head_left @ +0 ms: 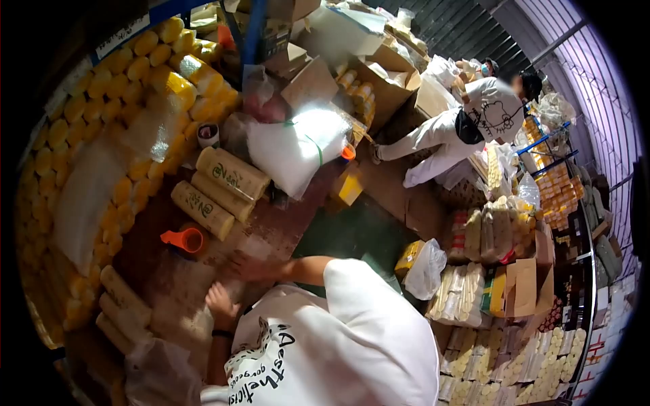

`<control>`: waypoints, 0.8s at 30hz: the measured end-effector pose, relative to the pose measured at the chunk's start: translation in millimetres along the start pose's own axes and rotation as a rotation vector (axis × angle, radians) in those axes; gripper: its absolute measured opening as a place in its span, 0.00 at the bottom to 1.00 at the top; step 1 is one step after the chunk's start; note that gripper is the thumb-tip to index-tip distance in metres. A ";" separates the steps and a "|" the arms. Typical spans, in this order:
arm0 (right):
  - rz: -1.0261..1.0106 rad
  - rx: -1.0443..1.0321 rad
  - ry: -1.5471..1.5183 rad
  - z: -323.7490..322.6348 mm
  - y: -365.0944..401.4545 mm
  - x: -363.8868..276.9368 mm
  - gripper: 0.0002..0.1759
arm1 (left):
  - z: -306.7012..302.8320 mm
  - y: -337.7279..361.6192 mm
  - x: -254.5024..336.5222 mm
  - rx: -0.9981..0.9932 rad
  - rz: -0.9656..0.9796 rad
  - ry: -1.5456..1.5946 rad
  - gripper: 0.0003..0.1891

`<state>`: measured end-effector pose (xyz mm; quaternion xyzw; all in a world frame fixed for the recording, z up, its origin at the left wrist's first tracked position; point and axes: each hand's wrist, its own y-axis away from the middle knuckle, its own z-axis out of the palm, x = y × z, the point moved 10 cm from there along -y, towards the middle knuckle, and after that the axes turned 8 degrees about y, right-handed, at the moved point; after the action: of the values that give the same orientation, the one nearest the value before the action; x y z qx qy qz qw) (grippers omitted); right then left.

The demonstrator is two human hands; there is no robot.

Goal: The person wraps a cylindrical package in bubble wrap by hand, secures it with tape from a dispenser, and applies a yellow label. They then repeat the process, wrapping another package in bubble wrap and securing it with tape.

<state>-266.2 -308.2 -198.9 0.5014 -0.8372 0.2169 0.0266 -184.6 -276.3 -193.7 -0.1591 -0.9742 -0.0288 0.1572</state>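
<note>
My left hand [221, 302], with a dark band at its wrist, rests on the worn table top [177, 291] with its fingers spread. Just beyond it, my right hand [256, 268] lies low over the same surface in shadow, fingers stretched out. Nothing shows in either hand. Near them is an orange plastic piece [184, 239] with a round opening. Behind that lie cream cylindrical packs with green lettering [231, 174], side by side. More cream packs [126, 296] lie to the left of my left hand.
Yellow-and-white wrapped packs [125, 84] are stacked high along the left. A bulging white bag [294, 145] and a yellow box [350, 185] stand at the table's far side. Crumpled clear plastic [162, 372] lies at lower left. Another person [467, 128] in white bends among goods at upper right.
</note>
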 end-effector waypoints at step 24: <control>-0.053 -0.087 -0.157 21.3 -50.0 -27.9 0.48 | -7.3 30.5 -110.0 -0.087 -0.263 0.456 0.36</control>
<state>-206.1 -313.7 -208.7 0.5373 -0.8317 0.1398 -0.0114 -73.6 -281.4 -221.3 -0.0274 -0.9238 -0.1261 0.3605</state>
